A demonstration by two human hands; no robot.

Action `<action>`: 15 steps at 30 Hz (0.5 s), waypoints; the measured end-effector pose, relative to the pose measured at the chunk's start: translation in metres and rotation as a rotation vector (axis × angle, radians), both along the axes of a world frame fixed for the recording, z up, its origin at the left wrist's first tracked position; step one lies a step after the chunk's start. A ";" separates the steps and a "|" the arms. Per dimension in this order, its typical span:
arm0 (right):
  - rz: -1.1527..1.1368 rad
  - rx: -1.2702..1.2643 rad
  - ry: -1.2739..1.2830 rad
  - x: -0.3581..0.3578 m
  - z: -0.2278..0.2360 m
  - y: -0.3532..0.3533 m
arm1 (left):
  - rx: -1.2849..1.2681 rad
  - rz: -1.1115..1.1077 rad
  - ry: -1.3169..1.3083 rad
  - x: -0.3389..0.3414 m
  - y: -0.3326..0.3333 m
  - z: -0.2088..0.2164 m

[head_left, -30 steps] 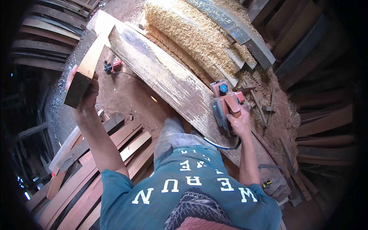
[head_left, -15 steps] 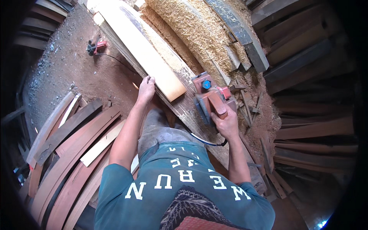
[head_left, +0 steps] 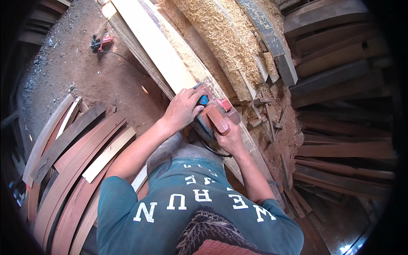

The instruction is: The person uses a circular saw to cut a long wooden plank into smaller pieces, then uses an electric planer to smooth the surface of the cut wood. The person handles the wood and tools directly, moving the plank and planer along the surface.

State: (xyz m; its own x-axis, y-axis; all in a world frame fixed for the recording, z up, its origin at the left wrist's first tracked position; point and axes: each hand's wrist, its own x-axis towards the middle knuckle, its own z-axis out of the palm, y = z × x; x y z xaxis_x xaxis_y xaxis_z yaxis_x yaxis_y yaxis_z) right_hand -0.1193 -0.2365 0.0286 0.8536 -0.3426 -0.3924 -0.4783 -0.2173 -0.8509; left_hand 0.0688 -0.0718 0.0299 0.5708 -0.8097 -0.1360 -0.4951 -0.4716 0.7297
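An electric hand planer, dusty reddish brown with a blue front knob and a bright red part, sits at the near end of a pale plank. Wrapped round its rear handle is my right hand. My left hand holds the front of the planer, its fingers by the blue knob. The plank lies lengthwise on a rough timber beam, running away to the far left. The planer's underside is hidden, as is the plank's near end.
Shavings heap over timbers right of the plank. A dark curved beam lies beyond them. Several curved boards are stacked at left. A red and black power tool with a cord rests on the dirt floor. More timber fills the right side.
The planer has moved left, from beside the plank to its near end. My left hand has left the plank's edge and taken hold of the planer's front.
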 end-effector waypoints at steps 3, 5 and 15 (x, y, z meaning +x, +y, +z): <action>0.038 -0.049 -0.002 0.018 0.000 0.000 | -0.012 -0.027 -0.095 0.016 0.001 -0.007; 0.040 -0.049 0.014 0.030 -0.002 0.001 | -0.043 -0.049 -0.163 0.028 0.001 -0.008; 0.061 -0.078 -0.004 0.112 -0.001 0.012 | 0.029 -0.123 -0.294 0.108 0.010 -0.012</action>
